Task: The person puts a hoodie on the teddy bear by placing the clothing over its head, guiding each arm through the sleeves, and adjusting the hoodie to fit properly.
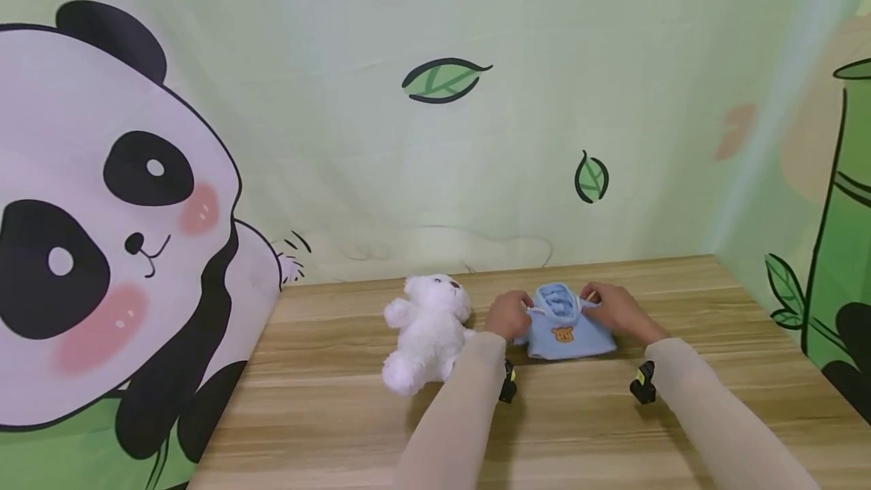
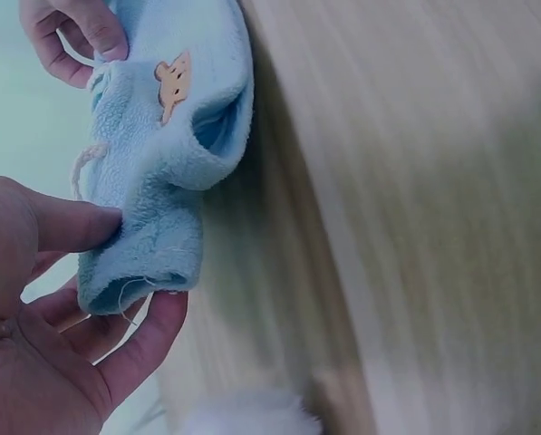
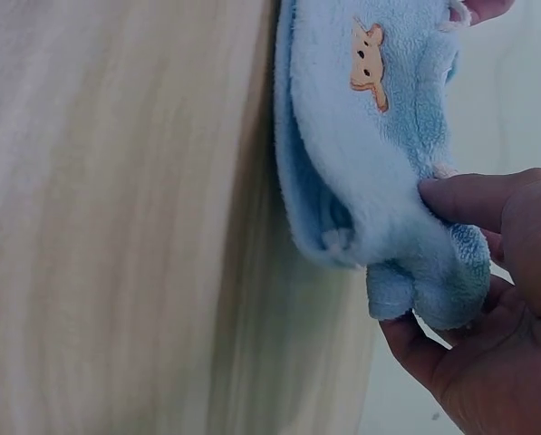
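A small light-blue hoodie (image 1: 570, 339) with a brown bear patch is held partly raised at its shoulders, its lower edge by the table. My left hand (image 1: 508, 314) pinches the shoulder and sleeve on the left; in the left wrist view the thumb of that hand (image 2: 62, 299) presses the fleece (image 2: 143, 190) above the sleeve opening. On the other side my right hand (image 1: 618, 311) grips the opposite shoulder. The right wrist view shows that hand (image 3: 497, 299) with its thumb on the fleece (image 3: 379, 172) and fingers behind the sleeve. A white plush bear (image 1: 429, 331) lies left of my left hand.
The wooden table (image 1: 327, 429) reaches back to a printed cloth backdrop (image 1: 340, 134) with a panda and leaves. A black device with a yellow mark (image 1: 643, 383) is at the right wrist, and a similar one (image 1: 507, 383) at the left wrist.
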The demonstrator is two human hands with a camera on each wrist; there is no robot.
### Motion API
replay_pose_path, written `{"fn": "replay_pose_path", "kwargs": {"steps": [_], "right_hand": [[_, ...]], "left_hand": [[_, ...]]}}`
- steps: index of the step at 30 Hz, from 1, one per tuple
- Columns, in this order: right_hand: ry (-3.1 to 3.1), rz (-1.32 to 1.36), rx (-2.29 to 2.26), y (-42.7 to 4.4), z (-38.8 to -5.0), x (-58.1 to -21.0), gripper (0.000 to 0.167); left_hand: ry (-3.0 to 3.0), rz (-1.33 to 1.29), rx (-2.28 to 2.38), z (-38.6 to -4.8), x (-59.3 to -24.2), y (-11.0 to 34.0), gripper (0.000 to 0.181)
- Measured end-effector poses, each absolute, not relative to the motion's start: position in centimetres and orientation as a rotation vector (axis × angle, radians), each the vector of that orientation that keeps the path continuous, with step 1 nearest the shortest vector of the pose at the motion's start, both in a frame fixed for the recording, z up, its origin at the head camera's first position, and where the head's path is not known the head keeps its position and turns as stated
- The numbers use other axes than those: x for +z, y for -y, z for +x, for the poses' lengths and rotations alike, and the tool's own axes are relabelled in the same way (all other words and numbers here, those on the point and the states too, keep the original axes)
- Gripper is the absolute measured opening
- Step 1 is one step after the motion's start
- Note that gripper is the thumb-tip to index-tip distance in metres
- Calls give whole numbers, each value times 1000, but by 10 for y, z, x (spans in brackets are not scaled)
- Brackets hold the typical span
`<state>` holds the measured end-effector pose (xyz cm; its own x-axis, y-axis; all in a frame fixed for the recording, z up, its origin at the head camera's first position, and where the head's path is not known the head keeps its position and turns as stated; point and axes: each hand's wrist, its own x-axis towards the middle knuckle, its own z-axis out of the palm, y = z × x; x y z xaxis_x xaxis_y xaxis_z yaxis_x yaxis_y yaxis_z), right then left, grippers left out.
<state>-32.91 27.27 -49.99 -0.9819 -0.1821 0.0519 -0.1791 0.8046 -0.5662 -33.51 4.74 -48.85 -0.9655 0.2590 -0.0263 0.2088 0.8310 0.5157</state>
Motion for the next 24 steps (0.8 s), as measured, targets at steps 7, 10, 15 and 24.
{"fn": "replay_pose_path", "kwargs": {"steps": [7,10,15,24], "right_hand": [[-3020,-306,-943,-272,-331,-485,20],[-3022,-301,-970,-269,-331,-477,20],[-3056,-324,-969,-266,-330,-461,23],[-3123,-348,-999,-260,-321,-428,25]], "left_hand": [[-2930,387,838,-337,-474,-43,29],[-2947,390,818,-338,-467,-40,29],[-2939,396,818,-341,-451,-36,27],[-2989,473,794,-339,-412,-31,28]]}}
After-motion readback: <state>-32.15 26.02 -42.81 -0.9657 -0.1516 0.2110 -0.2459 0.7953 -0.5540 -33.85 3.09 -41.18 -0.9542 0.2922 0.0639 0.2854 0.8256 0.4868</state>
